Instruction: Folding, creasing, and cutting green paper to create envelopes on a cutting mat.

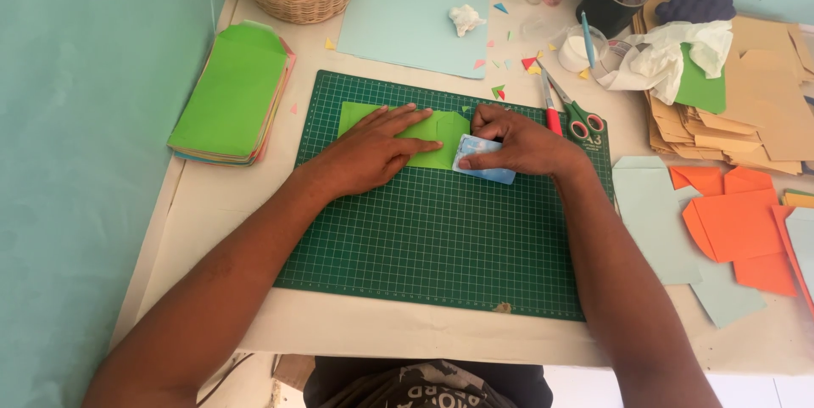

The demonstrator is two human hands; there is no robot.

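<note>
Pressure matters: keep your left hand spread flat on the green paper; right hand, pinching the card, creases evenly.

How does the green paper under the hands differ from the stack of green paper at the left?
The green paper is one folded piece on the cutting mat, pressed flat by the left hand. The stack is many sheets, lying untouched off the mat, with other colours showing at its edges. Both are bright green on top.
</note>
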